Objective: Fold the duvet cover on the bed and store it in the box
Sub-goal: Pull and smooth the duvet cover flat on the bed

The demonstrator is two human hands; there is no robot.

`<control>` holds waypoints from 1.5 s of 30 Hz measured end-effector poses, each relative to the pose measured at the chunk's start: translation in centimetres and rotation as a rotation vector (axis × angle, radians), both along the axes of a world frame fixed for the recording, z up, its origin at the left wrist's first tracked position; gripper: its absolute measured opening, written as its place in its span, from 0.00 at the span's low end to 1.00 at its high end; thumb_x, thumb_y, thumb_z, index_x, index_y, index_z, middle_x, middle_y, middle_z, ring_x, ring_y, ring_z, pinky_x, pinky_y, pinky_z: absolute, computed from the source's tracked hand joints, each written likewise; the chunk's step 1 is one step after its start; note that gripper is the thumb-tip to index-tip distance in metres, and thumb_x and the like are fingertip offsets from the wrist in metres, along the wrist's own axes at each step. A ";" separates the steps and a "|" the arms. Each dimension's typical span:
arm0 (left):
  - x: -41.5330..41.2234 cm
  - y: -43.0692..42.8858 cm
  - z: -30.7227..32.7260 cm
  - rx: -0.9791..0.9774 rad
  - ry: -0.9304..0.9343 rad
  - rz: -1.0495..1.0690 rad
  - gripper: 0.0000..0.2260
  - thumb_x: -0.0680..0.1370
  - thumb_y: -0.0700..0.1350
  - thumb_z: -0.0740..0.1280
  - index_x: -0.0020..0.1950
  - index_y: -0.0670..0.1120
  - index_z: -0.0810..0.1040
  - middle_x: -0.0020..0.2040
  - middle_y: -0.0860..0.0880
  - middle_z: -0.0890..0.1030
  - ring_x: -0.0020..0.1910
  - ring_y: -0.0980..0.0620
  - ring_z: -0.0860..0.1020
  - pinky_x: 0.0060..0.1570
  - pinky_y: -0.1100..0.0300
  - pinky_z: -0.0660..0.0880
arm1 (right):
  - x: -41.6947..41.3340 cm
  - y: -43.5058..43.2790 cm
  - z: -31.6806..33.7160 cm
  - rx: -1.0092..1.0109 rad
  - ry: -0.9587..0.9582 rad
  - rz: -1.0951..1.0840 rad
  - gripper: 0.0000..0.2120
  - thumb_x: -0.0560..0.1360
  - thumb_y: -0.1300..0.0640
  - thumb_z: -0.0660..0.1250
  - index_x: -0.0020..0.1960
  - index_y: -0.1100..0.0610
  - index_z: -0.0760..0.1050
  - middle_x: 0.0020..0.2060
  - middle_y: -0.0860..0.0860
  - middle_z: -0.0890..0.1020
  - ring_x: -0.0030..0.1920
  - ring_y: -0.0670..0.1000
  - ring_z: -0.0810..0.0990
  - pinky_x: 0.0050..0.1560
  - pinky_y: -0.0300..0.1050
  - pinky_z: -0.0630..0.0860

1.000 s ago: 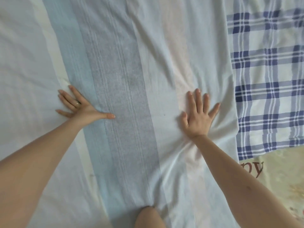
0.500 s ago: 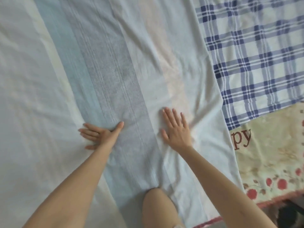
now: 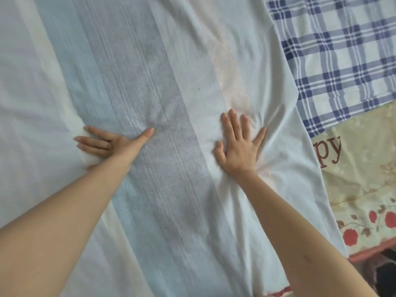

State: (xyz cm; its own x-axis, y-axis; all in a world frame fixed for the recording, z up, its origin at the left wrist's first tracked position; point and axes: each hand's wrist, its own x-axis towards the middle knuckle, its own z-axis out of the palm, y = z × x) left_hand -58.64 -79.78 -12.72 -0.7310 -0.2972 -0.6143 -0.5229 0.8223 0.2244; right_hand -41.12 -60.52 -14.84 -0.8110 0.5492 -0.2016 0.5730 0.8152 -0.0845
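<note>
We see the duvet cover (image 3: pixel 150 71) spread flat over most of the bed, its pale fabric crossed by a light blue band and a wider grey band with fine white lines, both running from the top of the view down toward us. Our left hand (image 3: pixel 111 144) lies palm down on the cover at the left edge of the blue band, fingers straight and pointing left, thumb stretched out to the right onto the grey band; a thin ring (image 3: pixel 105 144) sits on one finger. It holds nothing, only presses on the cloth. Our right hand (image 3: pixel 237 146) also lies flat on the cover, well apart from the left, on the pale part to the right of the grey band, with fingers spread and pointing away from us. Small creases fan out in the fabric around its wrist and fingertips. The cover's right edge runs diagonally just beyond that hand. Past the edge lies a blue-and-white checked sheet (image 3: pixel 342 50) at the upper right, and below it a cream blanket (image 3: pixel 360 179) with red flowers and dark red letters "py" near the cover's edge.
</note>
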 end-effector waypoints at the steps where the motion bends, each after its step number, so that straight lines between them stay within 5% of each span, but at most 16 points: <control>1: 0.0 0.0 -0.2 0.000 0.017 -0.009 0.68 0.54 0.71 0.73 0.76 0.45 0.33 0.75 0.40 0.32 0.75 0.44 0.33 0.68 0.34 0.37 | -0.1 0.2 -0.2 0.015 0.018 0.004 0.34 0.73 0.41 0.50 0.78 0.47 0.51 0.77 0.45 0.54 0.76 0.54 0.55 0.67 0.74 0.43; 9: -0.6 -0.6 -0.4 0.034 0.160 -0.056 0.64 0.58 0.72 0.71 0.77 0.46 0.35 0.76 0.42 0.34 0.75 0.46 0.34 0.70 0.36 0.38 | -1.0 -0.7 -1.2 0.004 0.138 -0.040 0.30 0.77 0.44 0.50 0.78 0.46 0.50 0.77 0.45 0.52 0.77 0.52 0.50 0.71 0.66 0.41; 13: 2.8 -3.7 -0.5 0.047 0.246 -0.450 0.46 0.72 0.64 0.65 0.78 0.48 0.41 0.78 0.46 0.39 0.77 0.50 0.40 0.69 0.36 0.38 | 4.2 -3.0 -1.0 -0.082 0.215 -0.032 0.29 0.77 0.51 0.51 0.78 0.49 0.52 0.77 0.49 0.54 0.77 0.51 0.51 0.76 0.53 0.41; 17: 12.7 -10.8 -2.5 0.050 0.454 -0.755 0.31 0.80 0.53 0.56 0.78 0.43 0.49 0.78 0.45 0.50 0.77 0.50 0.48 0.72 0.45 0.40 | 16.5 -3.5 -0.8 -0.105 0.034 0.229 0.31 0.77 0.46 0.51 0.78 0.47 0.49 0.77 0.47 0.51 0.77 0.50 0.49 0.73 0.60 0.35; 22: 29.4 -15.4 -2.8 -0.023 0.409 -0.895 0.29 0.79 0.54 0.49 0.77 0.43 0.53 0.77 0.41 0.54 0.76 0.47 0.51 0.72 0.48 0.38 | 29.1 -1.1 1.2 -0.098 -0.262 -0.319 0.41 0.74 0.33 0.48 0.77 0.51 0.36 0.77 0.47 0.39 0.76 0.49 0.39 0.73 0.63 0.37; 29: 39.2 -15.3 -2.0 -0.079 0.171 -1.058 0.30 0.77 0.58 0.49 0.78 0.50 0.49 0.78 0.43 0.50 0.77 0.45 0.45 0.69 0.36 0.41 | 27.6 0.7 4.1 -0.229 -0.071 -0.761 0.61 0.63 0.36 0.74 0.77 0.58 0.38 0.76 0.60 0.50 0.76 0.58 0.49 0.74 0.56 0.44; 32: 40.9 -16.7 -0.8 -0.054 0.056 -1.259 0.33 0.76 0.62 0.50 0.77 0.57 0.41 0.78 0.44 0.42 0.76 0.44 0.38 0.66 0.31 0.40 | 27.6 1.0 5.4 -0.216 -0.141 -0.888 0.53 0.64 0.36 0.73 0.76 0.60 0.50 0.72 0.59 0.61 0.72 0.58 0.60 0.72 0.55 0.53; 34: 42.4 -17.5 0.3 -0.015 -0.052 -1.360 0.34 0.78 0.58 0.52 0.73 0.61 0.30 0.74 0.47 0.27 0.72 0.46 0.27 0.64 0.31 0.33 | 28.1 1.1 6.8 -0.337 -0.111 -0.904 0.31 0.71 0.45 0.71 0.66 0.60 0.64 0.61 0.58 0.74 0.56 0.57 0.72 0.59 0.52 0.68; 37: 43.7 -18.0 2.4 0.134 -0.219 -1.253 0.32 0.80 0.55 0.56 0.72 0.67 0.35 0.71 0.54 0.24 0.72 0.52 0.26 0.66 0.38 0.29 | 28.6 -0.4 9.6 -0.391 -0.071 -0.668 0.06 0.77 0.58 0.62 0.48 0.60 0.67 0.47 0.58 0.78 0.41 0.57 0.76 0.36 0.43 0.68; 40: 42.7 -17.4 4.2 0.377 -0.065 -0.971 0.21 0.75 0.57 0.55 0.68 0.59 0.70 0.76 0.55 0.56 0.76 0.53 0.54 0.70 0.43 0.47 | 26.4 -3.9 12.7 -0.367 0.025 -0.414 0.10 0.78 0.59 0.61 0.40 0.61 0.66 0.43 0.56 0.73 0.32 0.50 0.70 0.26 0.34 0.63; 42: 41.3 -17.9 5.6 0.439 0.053 -0.721 0.26 0.71 0.58 0.51 0.58 0.50 0.80 0.67 0.51 0.74 0.67 0.49 0.71 0.66 0.45 0.60 | 24.0 -7.6 14.6 -0.407 0.048 -0.259 0.09 0.78 0.59 0.60 0.42 0.62 0.67 0.36 0.53 0.72 0.31 0.52 0.71 0.28 0.39 0.65; 45: 38.9 -22.5 6.6 0.321 0.248 -0.466 0.17 0.73 0.48 0.59 0.56 0.43 0.81 0.61 0.44 0.78 0.60 0.44 0.77 0.61 0.46 0.69 | 19.3 -15.5 16.2 -0.498 0.063 -0.072 0.08 0.79 0.57 0.58 0.45 0.61 0.64 0.32 0.52 0.72 0.36 0.58 0.73 0.36 0.47 0.67</control>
State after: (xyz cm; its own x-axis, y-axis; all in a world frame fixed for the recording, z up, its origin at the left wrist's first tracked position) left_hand -19.72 -102.25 -6.13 -0.8718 0.2597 -0.4154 -0.0252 0.8230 0.5675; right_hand -21.84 -76.05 1.33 -0.7938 0.4538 -0.4049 0.6074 0.6257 -0.4894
